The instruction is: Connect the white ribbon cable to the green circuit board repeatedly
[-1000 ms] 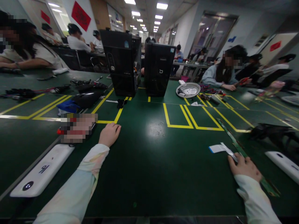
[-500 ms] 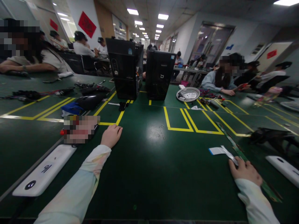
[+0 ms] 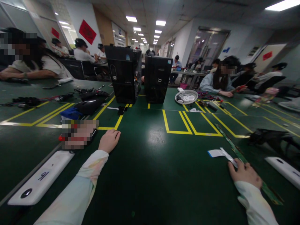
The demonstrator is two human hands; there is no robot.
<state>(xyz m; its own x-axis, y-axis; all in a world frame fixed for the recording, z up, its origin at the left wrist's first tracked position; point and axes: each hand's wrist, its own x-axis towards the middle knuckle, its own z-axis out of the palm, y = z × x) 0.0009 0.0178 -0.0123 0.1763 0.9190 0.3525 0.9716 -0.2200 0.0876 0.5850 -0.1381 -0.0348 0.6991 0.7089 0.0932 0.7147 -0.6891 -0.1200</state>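
Observation:
My left hand (image 3: 109, 141) rests on the green tabletop with its fingers curled in loosely. Nothing shows in its grasp, and it lies just below a strip of yellow tape. On the right, my right hand (image 3: 246, 173) lies palm down with its fingers apart, across a long, narrow green circuit board (image 3: 232, 146). The end of a folded white flat ribbon cable (image 3: 217, 152) with a blue tip reaches its thumb and forefinger. Part of the board is covered by the hand.
Two black computer towers (image 3: 123, 76) stand at the back middle. A white plastic basket (image 3: 187, 97) sits right of them. Beside my left arm is a white power bank (image 3: 42, 178); another white device (image 3: 284, 171) lies far right. Cables and parts are scattered around. Other people sit nearby.
The view has tilted slightly, so everything sits a little lower in it. Both hands keep their places on the table.

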